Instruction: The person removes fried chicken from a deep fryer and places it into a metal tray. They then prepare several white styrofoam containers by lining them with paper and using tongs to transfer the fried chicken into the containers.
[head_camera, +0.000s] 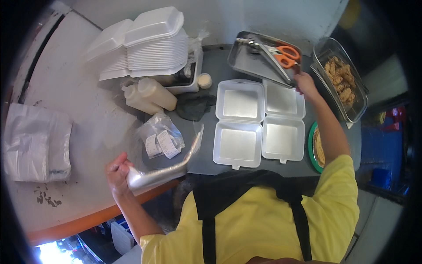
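Observation:
My left hand (119, 171) grips one end of a folded stack of clear plastic sheets or bags (158, 176), whose far end bends upward over the table. At the near right corner of a shallow metal tray (244, 62), my right hand (305, 85) has its fingers curled on the rim. Metal tongs (272, 59) and scissors with orange handles (286, 56) lie in that tray. Two white foam clamshell boxes stand side by side before me with lids folded back, a left box (237, 143) and a right box (283, 140). Their insides are bare.
Stacked foam boxes (156, 49) rise at the back left. Two squeeze bottles (153, 95), a dark cloth (194, 105) and a plastic bag with printed slips (161, 138) lie nearer. Fried food (341, 81) fills part of a container at right, above a green-rimmed plate (311, 148). Plastic bags (38, 145) lie far left.

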`<move>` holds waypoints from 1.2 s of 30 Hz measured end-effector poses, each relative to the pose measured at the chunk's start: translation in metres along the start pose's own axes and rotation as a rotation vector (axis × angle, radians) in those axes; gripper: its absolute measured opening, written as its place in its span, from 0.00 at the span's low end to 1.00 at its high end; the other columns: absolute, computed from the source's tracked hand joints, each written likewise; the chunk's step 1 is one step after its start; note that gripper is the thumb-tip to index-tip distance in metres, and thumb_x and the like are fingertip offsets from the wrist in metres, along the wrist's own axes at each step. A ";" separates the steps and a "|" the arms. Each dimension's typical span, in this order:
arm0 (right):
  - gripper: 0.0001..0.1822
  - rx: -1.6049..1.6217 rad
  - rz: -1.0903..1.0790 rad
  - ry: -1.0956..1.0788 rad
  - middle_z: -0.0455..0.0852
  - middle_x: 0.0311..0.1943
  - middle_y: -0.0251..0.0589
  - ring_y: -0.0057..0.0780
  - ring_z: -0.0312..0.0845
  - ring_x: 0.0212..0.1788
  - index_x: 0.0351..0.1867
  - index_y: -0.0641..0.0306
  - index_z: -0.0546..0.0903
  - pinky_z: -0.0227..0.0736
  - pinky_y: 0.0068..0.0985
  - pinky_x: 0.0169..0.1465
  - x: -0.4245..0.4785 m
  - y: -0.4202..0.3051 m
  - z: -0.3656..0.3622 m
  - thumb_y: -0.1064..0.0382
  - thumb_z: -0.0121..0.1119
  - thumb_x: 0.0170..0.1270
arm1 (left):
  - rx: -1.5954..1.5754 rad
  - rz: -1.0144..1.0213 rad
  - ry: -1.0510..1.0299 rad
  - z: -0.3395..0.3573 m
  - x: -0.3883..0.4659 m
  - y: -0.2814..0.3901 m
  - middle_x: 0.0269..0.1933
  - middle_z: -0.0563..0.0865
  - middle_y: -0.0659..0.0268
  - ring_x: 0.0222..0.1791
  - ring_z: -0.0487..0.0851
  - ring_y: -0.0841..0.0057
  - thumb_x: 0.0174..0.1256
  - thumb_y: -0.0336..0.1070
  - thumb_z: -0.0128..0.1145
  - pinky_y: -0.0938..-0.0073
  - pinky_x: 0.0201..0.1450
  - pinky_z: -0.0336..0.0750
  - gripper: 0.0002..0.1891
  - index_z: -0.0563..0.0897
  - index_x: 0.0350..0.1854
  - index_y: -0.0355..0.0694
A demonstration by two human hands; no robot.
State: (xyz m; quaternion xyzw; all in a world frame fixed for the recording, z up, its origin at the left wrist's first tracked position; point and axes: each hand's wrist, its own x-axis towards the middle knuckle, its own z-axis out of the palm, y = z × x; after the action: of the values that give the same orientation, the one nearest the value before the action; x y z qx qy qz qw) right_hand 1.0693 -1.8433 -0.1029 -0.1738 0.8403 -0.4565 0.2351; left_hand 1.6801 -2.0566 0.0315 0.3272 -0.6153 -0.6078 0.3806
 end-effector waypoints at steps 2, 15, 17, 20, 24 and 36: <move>0.10 0.009 -0.022 -0.092 0.75 0.19 0.40 0.27 0.72 0.15 0.34 0.66 0.75 0.62 0.26 0.14 0.026 -0.011 0.042 0.60 0.50 0.62 | -0.008 0.022 0.018 -0.015 -0.022 0.000 0.30 0.86 0.59 0.30 0.81 0.77 0.49 0.38 0.74 0.81 0.34 0.75 0.21 0.85 0.45 0.33; 0.22 -0.363 -0.159 -0.283 0.81 0.19 0.50 0.38 0.79 0.17 0.30 0.73 0.77 0.74 0.36 0.27 0.110 -0.002 0.115 0.50 0.49 0.65 | 0.130 0.060 0.170 0.009 -0.068 0.041 0.28 0.85 0.61 0.25 0.82 0.76 0.47 0.39 0.75 0.82 0.30 0.74 0.22 0.86 0.43 0.33; 0.23 -0.469 -0.091 -0.192 0.82 0.24 0.51 0.36 0.80 0.22 0.34 0.71 0.78 0.75 0.34 0.30 0.098 -0.018 0.106 0.47 0.52 0.65 | 0.148 0.025 0.157 0.024 -0.042 0.050 0.28 0.85 0.62 0.26 0.81 0.78 0.47 0.41 0.75 0.82 0.31 0.72 0.22 0.86 0.43 0.33; 0.24 -0.534 -0.305 -0.035 0.84 0.34 0.50 0.35 0.82 0.34 0.42 0.67 0.79 0.75 0.33 0.40 0.056 -0.056 0.090 0.44 0.56 0.63 | 0.214 0.089 0.146 0.050 0.005 0.062 0.28 0.84 0.64 0.29 0.78 0.80 0.49 0.43 0.74 0.83 0.34 0.70 0.24 0.85 0.45 0.32; 0.41 -0.010 -0.506 -0.626 0.73 0.60 0.45 0.40 0.71 0.60 0.66 0.58 0.66 0.69 0.39 0.59 0.008 -0.077 0.085 0.43 0.67 0.53 | 0.139 0.219 0.015 0.092 0.076 0.069 0.37 0.83 0.63 0.34 0.78 0.81 0.55 0.42 0.70 0.81 0.38 0.72 0.29 0.78 0.56 0.29; 0.27 0.838 -0.336 -0.531 0.81 0.50 0.43 0.30 0.77 0.52 0.57 0.70 0.72 0.69 0.28 0.59 0.011 -0.097 0.090 0.65 0.67 0.56 | 0.025 0.355 -0.033 0.289 0.273 0.018 0.39 0.85 0.68 0.36 0.79 0.84 0.63 0.37 0.64 0.86 0.41 0.73 0.16 0.83 0.49 0.32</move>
State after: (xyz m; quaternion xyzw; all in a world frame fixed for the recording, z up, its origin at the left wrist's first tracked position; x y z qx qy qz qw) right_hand 1.1176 -1.9610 -0.0659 -0.3070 0.4576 -0.7252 0.4128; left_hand 1.2952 -2.1475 0.0773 0.2081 -0.6771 -0.5286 0.4678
